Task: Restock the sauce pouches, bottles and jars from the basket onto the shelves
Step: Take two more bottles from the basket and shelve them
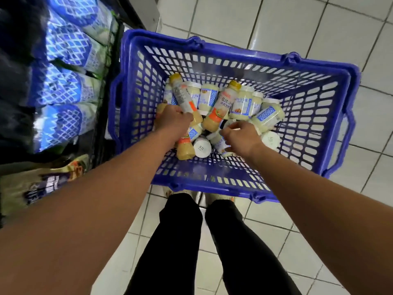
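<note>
A: Take it from the shelf side of the blue basket (234, 54) and work across. What has the left hand (173, 120) got?

B: It's closed round the lower body of a dressing bottle (180, 93) with a yellow cap, which tilts up toward the basket's far wall. I'd judge it a plastic squeeze bottle, moderately heavy and smooth, so a grip round the middle of the body, over the label, seems safest.

A: And the right hand (240, 136)?

B: Nearer the basket's middle, its fingers curled and partly spread over a small jar (221, 143) lying on its side. Whether it actually pinches it, I can't tell.

A: The rest?

B: White-lidded jars (266, 114) are heaped along the basket's far wall, apparently rigid and likely to knock together. Blue-patterned pouches (63, 45) fill the shelf left of the basket.
</note>
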Available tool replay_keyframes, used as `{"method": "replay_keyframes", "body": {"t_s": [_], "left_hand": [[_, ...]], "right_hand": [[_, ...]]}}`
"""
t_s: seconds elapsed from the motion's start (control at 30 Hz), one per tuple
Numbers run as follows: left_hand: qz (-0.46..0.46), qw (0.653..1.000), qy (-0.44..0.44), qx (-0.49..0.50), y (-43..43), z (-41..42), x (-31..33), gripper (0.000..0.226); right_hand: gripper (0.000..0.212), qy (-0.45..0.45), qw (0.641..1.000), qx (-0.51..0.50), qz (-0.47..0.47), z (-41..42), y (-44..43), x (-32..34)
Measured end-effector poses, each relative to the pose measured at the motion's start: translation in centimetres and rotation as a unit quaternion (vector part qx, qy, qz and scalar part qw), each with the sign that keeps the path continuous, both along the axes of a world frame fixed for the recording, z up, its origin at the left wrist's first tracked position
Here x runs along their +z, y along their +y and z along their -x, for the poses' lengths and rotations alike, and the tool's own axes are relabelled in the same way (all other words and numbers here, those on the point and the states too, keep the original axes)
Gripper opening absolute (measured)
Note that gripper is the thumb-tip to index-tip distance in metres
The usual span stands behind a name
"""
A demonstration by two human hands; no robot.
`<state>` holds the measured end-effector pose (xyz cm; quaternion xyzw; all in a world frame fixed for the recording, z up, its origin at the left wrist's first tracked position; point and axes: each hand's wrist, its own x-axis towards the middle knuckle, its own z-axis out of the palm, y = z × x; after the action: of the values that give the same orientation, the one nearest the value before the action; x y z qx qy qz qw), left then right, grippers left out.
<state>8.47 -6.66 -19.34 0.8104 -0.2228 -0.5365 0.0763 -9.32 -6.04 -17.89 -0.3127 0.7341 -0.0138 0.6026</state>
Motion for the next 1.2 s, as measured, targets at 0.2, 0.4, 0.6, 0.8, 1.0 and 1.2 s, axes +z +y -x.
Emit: {"method": "replay_keyframes", "body": {"t_s": [0.2,0.4,0.6,0.8,1.0,1.2], "left_hand": [[0.017,0.999,-0.051,0.005,-1.3,0.6,-5.7,0.045],[-0.011,0.992,-0.112,-0.050,-2.2,1.9,-8.9,0.071],[-0.037,0.985,-0.155,-0.062,-2.6,2.4,-10.1,0.080],[0.002,0.999,-0.033,0.006,-1.2,1.0,-9.1,0.063],[-0.037,0.990,0.096,0.097,0.6,-0.7,-6.6,0.028],[-0.099,0.962,0.189,0.173,3.1,-1.5,-2.9,0.007]], "right_hand": [[0.026,0.038,0.998,0.038,0.022,-2.0,-1.0,-6.0],[0.030,0.061,0.996,-0.053,0.021,-3.6,-1.0,-10.3],[0.035,0.068,0.988,-0.129,0.038,-5.0,-0.5,-11.0],[0.044,0.040,0.994,-0.100,-0.006,-3.8,-0.4,-10.4],[0.022,-0.050,0.990,-0.088,-0.098,-1.3,1.6,-7.5],[0.017,-0.106,0.968,-0.166,-0.156,0.9,5.2,-4.0]]}}
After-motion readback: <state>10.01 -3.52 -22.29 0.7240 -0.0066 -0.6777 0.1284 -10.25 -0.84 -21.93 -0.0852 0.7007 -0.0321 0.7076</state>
